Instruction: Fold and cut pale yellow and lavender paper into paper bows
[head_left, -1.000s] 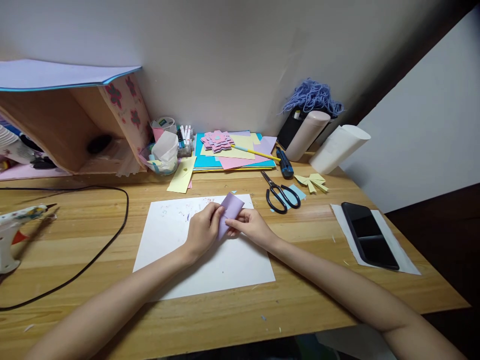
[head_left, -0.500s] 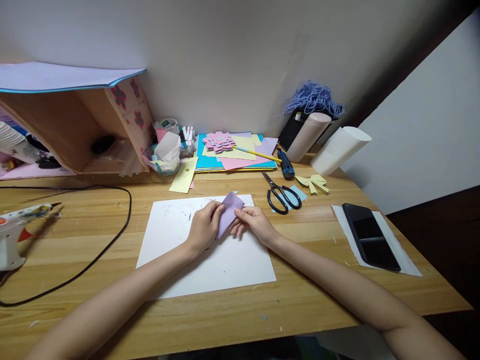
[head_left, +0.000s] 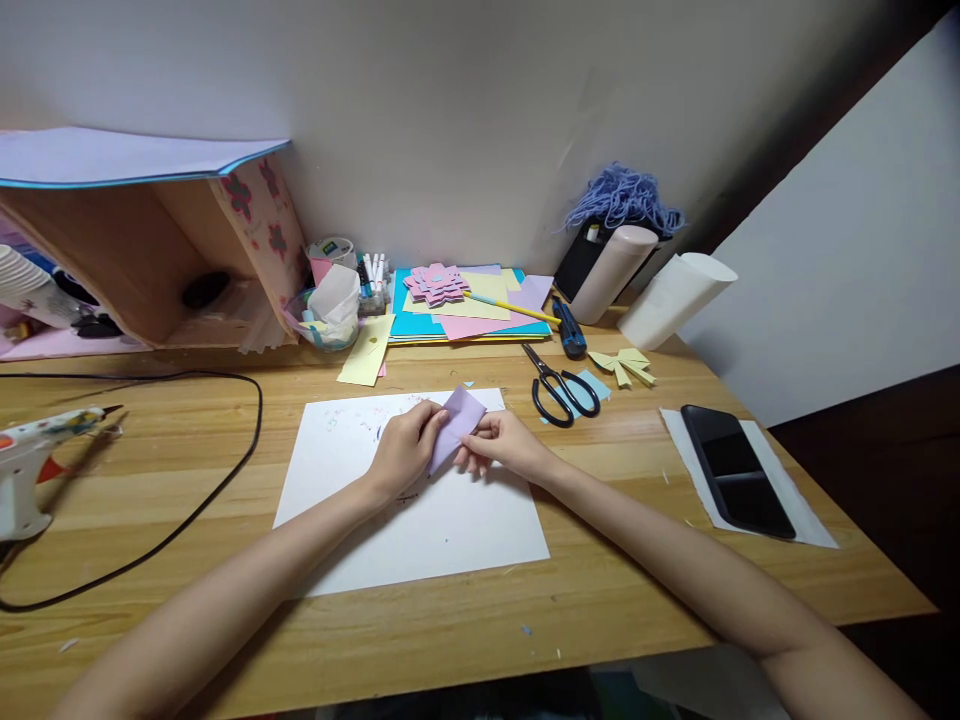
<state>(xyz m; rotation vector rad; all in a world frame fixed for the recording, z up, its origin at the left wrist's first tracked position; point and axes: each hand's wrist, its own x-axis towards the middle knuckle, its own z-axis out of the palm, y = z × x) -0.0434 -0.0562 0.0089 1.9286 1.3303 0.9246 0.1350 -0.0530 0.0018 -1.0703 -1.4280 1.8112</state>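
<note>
Lavender paper (head_left: 462, 412) is pinched in both grips: the left hand (head_left: 405, 446) clamps its left edge, thumb on top, while the right hand (head_left: 504, 446) nips its right edge between thumb and fingers. Beneath lies a white sheet (head_left: 480, 535) on the wooden tabletop (head_left: 420, 640). Black-handled scissors (head_left: 547, 371) lie beyond, right; farther right, a phone (head_left: 739, 470); far left, a glue gun (head_left: 22, 485).

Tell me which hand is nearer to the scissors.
Right. The right hand is left of and slightly below the scissors in view; the left hand is farther left, holding the left side of the purple paper.
</note>
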